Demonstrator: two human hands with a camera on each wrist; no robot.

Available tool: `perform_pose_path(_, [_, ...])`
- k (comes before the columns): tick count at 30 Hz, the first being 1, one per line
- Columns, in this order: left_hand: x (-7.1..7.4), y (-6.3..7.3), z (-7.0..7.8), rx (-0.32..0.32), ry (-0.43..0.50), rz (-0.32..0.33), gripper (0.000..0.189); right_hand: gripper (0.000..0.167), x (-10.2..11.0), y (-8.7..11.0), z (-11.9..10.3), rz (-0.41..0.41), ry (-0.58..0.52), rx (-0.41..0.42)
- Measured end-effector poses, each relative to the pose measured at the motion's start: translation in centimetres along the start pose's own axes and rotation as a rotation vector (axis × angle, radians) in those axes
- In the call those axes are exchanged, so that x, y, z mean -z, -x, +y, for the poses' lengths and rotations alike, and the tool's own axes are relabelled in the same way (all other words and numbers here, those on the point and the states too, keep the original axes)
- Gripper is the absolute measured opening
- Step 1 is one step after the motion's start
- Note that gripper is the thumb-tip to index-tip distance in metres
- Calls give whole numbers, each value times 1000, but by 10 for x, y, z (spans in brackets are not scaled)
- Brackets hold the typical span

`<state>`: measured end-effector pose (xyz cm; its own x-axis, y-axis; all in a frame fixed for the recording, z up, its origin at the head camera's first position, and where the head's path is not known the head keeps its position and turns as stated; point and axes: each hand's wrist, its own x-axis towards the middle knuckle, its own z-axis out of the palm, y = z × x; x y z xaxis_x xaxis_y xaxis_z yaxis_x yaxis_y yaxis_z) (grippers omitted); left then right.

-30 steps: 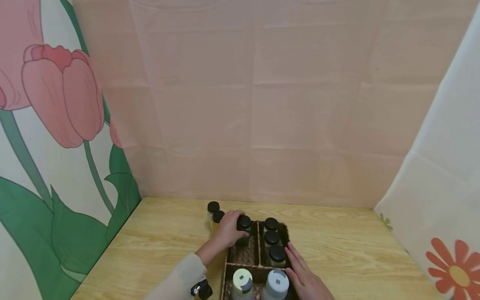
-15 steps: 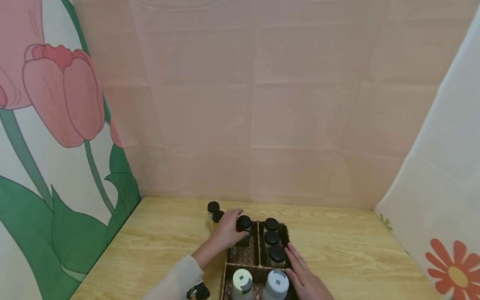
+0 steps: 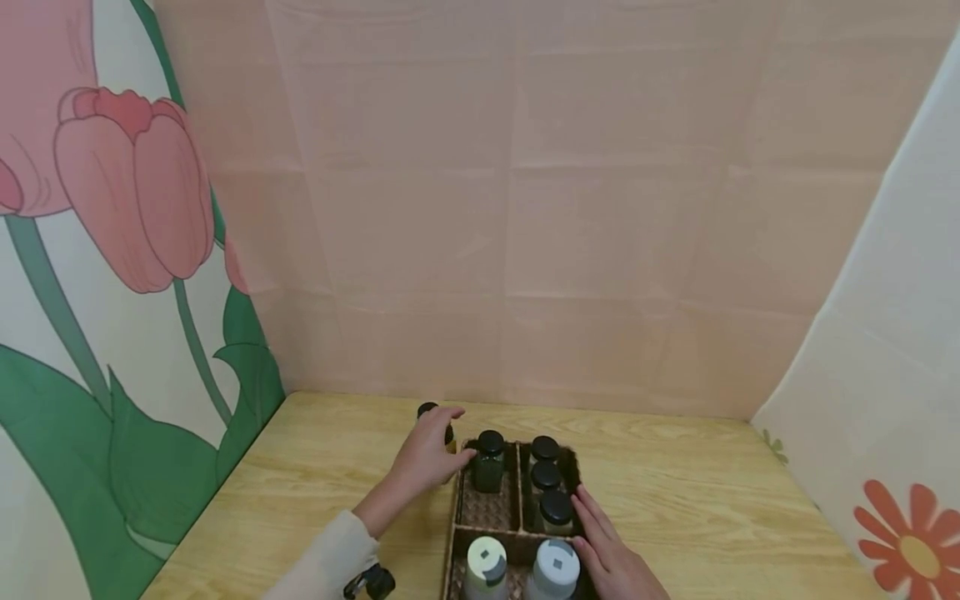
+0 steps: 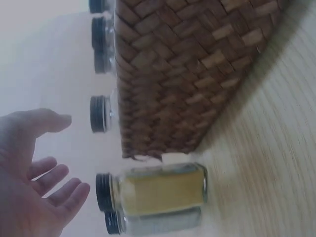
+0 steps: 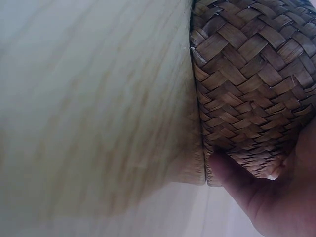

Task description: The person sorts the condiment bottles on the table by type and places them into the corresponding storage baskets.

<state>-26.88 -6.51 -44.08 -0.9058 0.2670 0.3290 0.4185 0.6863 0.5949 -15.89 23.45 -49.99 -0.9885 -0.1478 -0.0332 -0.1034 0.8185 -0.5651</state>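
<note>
My left hand (image 3: 416,454) is held with fingers spread and holds nothing, left of the woven basket (image 3: 519,492). Beyond it, two black-lidded glass jars stand on the table, partly hidden by the hand in the head view. In the left wrist view one is a jar of yellow contents (image 4: 163,191), and behind it is a paler jar (image 4: 168,222). A dark-filled jar (image 3: 490,467) stands in the basket's back left compartment. My right hand (image 3: 611,550) rests along the basket's right wall, fingers extended; the right wrist view shows a digit (image 5: 232,177) against the weave.
Three black-lidded jars (image 3: 556,508) line the basket's back right compartment. The front compartment holds a bottle with a pale yellow-green cap (image 3: 486,562) and a white-capped bottle (image 3: 557,567). A pink cloth (image 3: 510,250) hangs behind the wooden table (image 3: 675,483).
My left hand has let go of the dark-filled jar in the back left compartment and moved left, toward the jars outside the basket. My right hand stays at the basket wall.
</note>
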Motion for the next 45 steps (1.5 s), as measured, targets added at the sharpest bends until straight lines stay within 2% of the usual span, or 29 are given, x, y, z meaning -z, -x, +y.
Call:
perform_pose_path(6, [7, 4, -13, 14, -11, 54, 62, 68, 0, 1, 1, 12, 17, 15])
perform_pose_path(13, [7, 12, -23, 40, 28, 100, 62, 67, 0, 1, 0, 23, 16, 18])
perform_pose_path(17, [3, 16, -30, 74, 28, 121, 65, 67, 0, 2, -1, 16, 13, 8])
perform_pose_path(21, [-3, 18, -36, 126, 24, 123, 66, 65, -1, 1, -1, 11, 9, 1])
perform_pose_path(26, [-10, 20, -42, 158, 34, 121, 66, 66, -1, 0, 0, 7, 12, -5])
perform_pose_path(36, [-21, 22, -52, 175, 40, 163, 67, 65, -1, 2, -3, 6, -5, -26])
perform_pose_path(45, [-26, 18, -53, 214, 69, 183, 65, 68, 0, 1, -2, -9, -15, -31])
